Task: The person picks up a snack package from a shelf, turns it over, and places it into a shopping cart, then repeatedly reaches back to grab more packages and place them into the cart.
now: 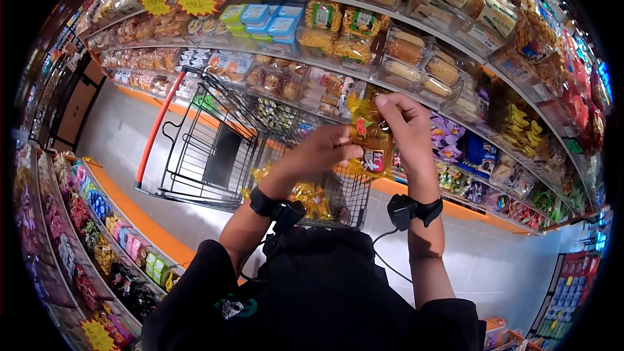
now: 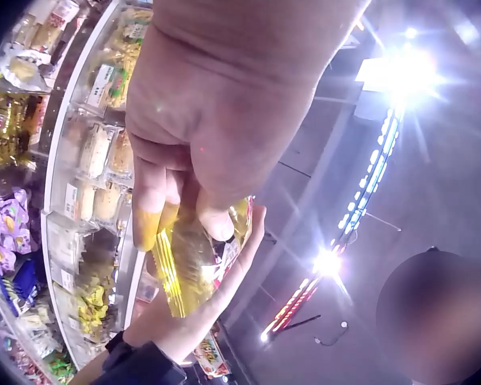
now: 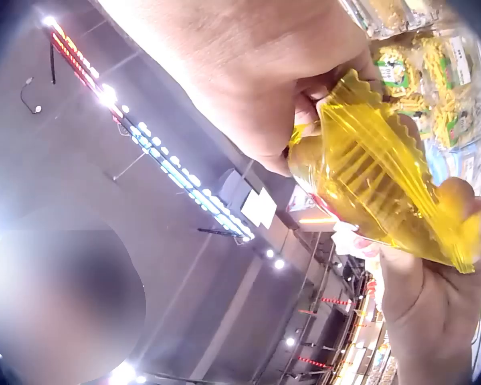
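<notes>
Both hands hold a snack packet in clear yellow wrapping [image 1: 374, 130] in front of my chest, over the shopping cart. A red mark and a dark label with characters show on its face. My left hand [image 1: 322, 151] pinches its left edge between thumb and fingers. At the opposite side, my right hand [image 1: 409, 123] grips it with the thumb near the top. In the right wrist view, the crimped, zigzag-edged wrapper [image 3: 377, 172] spans both hands. Some of the packet is hidden behind fingers in the left wrist view.
The black wire shopping cart [image 1: 214, 143] with a red handle [image 1: 159, 130] stands ahead, holding more yellow packets [image 1: 315, 201]. Shelves of packaged bread and snacks [image 1: 406, 58] curve across the front and right. Another snack shelf [image 1: 110, 221] runs along the left.
</notes>
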Demonstrator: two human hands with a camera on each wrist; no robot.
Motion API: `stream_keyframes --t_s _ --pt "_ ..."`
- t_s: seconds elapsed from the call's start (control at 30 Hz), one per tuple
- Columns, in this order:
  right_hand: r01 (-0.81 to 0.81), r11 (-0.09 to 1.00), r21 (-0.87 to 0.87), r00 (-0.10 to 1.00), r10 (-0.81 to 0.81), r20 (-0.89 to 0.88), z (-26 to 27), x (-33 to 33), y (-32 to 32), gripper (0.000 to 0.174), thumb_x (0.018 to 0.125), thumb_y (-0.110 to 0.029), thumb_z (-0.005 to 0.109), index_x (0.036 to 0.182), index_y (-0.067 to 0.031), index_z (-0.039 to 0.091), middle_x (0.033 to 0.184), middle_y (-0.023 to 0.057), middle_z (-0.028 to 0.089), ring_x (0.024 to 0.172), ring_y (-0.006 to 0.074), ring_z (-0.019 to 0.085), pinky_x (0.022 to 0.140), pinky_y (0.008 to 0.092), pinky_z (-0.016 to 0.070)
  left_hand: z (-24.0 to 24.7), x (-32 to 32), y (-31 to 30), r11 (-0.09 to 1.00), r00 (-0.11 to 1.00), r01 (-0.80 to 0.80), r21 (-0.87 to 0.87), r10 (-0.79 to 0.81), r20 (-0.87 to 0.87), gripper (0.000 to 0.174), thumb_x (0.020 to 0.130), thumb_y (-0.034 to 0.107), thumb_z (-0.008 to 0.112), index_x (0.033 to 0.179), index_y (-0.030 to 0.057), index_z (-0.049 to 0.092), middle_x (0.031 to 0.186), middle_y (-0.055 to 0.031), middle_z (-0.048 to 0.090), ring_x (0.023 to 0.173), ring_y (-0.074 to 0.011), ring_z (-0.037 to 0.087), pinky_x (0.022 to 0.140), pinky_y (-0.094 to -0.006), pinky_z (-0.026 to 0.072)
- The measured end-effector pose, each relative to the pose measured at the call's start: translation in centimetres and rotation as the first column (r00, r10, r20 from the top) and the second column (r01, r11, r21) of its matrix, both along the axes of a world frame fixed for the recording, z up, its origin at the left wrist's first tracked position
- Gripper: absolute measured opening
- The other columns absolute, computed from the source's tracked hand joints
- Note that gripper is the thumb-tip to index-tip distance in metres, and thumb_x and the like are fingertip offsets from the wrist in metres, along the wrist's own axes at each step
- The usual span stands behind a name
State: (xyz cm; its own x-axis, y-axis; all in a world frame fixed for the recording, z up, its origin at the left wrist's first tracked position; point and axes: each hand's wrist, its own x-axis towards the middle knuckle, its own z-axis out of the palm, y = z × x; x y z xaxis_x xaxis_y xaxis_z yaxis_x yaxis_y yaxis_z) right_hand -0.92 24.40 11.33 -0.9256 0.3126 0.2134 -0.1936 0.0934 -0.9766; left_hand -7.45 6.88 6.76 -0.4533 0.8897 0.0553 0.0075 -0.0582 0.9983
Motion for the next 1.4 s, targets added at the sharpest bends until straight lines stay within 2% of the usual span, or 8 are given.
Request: stream_keyframes --t_s 0.13,0.4,0.67,0.77,0.93,1.03,1.23,1.4 --pt "-0.075 0.983 0.165 0.992 0.056 0.117 -5.0 -1.6 2.8 0.049 0.085 -0.027 0.067 0.122 -0.0023 0.047 0.097 0.0067 0.058 0.080 0.0106 0.054 0.069 0.0232 0.0441 -3.3 -0.8 3.6 0.975 0.963 -0.204 -0.093 0.217 0.158 0.034 0.094 0.026 0.053 0.120 0.0035 0.052 0.099 -0.0024 0.060 0.089 -0.0084 0.056 0.076 -0.0274 0.0481" --pt "-0.085 0.946 0.313 0.943 -0.025 0.333 -19.8 -3.3 10.2 0.055 0.073 -0.015 0.076 0.119 -0.0013 0.049 0.101 0.0146 0.063 0.093 0.0238 0.061 0.079 0.0351 0.0494 -22.8 -4.7 10.7 0.993 0.874 0.037 -0.113 0.023 0.485 0.050 0.094 0.020 0.051 0.137 0.0039 0.032 0.129 -0.0079 0.049 0.110 -0.0182 0.055 0.094 -0.0326 0.0426" --pt "-0.012 0.753 0.658 0.913 -0.259 0.314 -28.7 -8.5 19.3 0.037 0.071 -0.009 0.070 0.103 -0.0038 0.051 0.090 0.0186 0.063 0.086 0.0380 0.061 0.071 0.0434 0.0475 -27.1 -8.5 18.2 0.920 0.758 -0.295 -0.256 0.389 0.524 0.036 0.091 0.008 0.054 0.125 0.0020 0.048 0.116 -0.0103 0.058 0.102 -0.0191 0.059 0.086 -0.0311 0.0479" --pt "-0.113 0.699 0.706 0.936 -0.164 0.312 -30.6 -10.8 20.8 0.042 0.070 -0.004 0.066 0.109 -0.0063 0.052 0.095 0.0203 0.062 0.093 0.0393 0.059 0.077 0.0450 0.0471 -32.4 -11.4 20.0 0.965 0.959 -0.203 -0.164 0.230 0.167 0.026 0.089 0.004 0.054 0.115 0.0021 0.053 0.104 -0.0057 0.060 0.094 -0.0163 0.059 0.076 -0.0287 0.0487" --pt "-0.146 0.658 0.739 0.983 0.013 0.183 -35.8 -14.8 22.3 0.033 0.073 -0.005 0.060 0.105 -0.0099 0.057 0.100 0.0177 0.061 0.093 0.0376 0.059 0.078 0.0446 0.0485 -37.4 -13.6 21.3 0.984 0.804 -0.154 0.092 0.178 -0.567 0.027 0.078 0.001 0.055 0.105 0.0027 0.055 0.094 -0.0063 0.060 0.087 -0.0201 0.058 0.072 -0.0303 0.0483" --pt "-0.175 0.608 0.774 0.964 -0.053 0.259 -37.7 -15.7 22.2 0.032 0.074 -0.008 0.060 0.105 -0.0124 0.059 0.101 0.0170 0.060 0.092 0.0359 0.060 0.076 0.0432 0.0499 -36.8 -13.6 21.1 0.976 0.879 -0.217 -0.018 0.187 -0.439 0.022 0.064 0.011 0.064 0.086 0.0078 0.063 0.085 -0.0078 0.058 0.087 -0.0282 0.056 0.078 -0.0379 0.0471" --pt "-0.059 0.514 0.856 0.959 -0.208 0.191 -38.3 -15.6 22.5 0.050 0.072 -0.019 0.067 0.118 -0.0077 0.051 0.118 0.0187 0.053 0.109 0.0362 0.052 0.087 0.0449 0.0460 -37.4 -15.1 19.2 0.958 0.165 -0.220 -0.186 -0.151 -0.975 0.013 0.073 0.007 0.062 0.085 0.0078 0.066 0.093 -0.0047 0.063 0.094 -0.0190 0.059 0.084 -0.0276 0.0475" --pt "-0.075 0.397 0.915 0.889 -0.389 0.242 -36.6 -14.7 22.8 0.073 0.072 -0.034 0.070 0.129 -0.0037 0.036 0.127 0.0210 0.044 0.109 0.0348 0.054 0.083 0.0441 0.0487 -40.7 -15.4 18.5 0.967 0.175 -0.235 -0.102 -0.061 -0.983 0.009 0.074 0.013 0.062 0.081 0.0110 0.066 0.087 -0.0026 0.063 0.092 -0.0202 0.058 0.080 -0.0302 0.0480"
